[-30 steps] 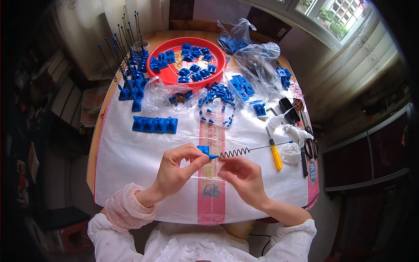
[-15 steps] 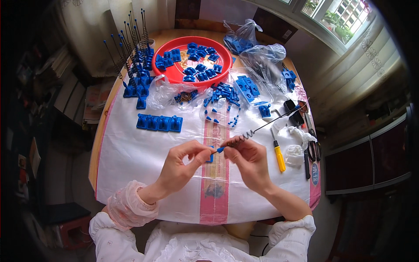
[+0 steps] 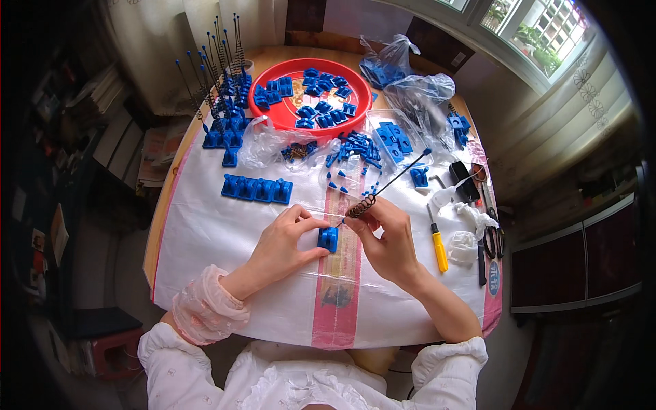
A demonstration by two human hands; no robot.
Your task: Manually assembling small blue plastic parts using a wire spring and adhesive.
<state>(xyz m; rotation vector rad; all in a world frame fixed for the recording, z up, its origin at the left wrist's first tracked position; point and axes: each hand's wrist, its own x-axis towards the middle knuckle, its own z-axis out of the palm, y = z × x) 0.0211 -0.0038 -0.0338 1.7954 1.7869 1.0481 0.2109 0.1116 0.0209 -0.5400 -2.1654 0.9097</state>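
While left hand (image 3: 279, 246) pinches plastic block (image 3: 328, 239), right hand (image 3: 391, 244) holds coiled wire (image 3: 361, 206)

Blue block (image 3: 328, 240) is looking smooth plastic; spring (image 3: 360, 206) is showing dark metal; red basin (image 3: 357, 79) is gleaming, plastic; table (image 3: 345, 55) is showing wood behind shiny white sheeting (image 3: 273, 314).

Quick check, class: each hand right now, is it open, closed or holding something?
Left hand: closed, holding a small blue block.
Right hand: closed, pinching a dark coiled wire.
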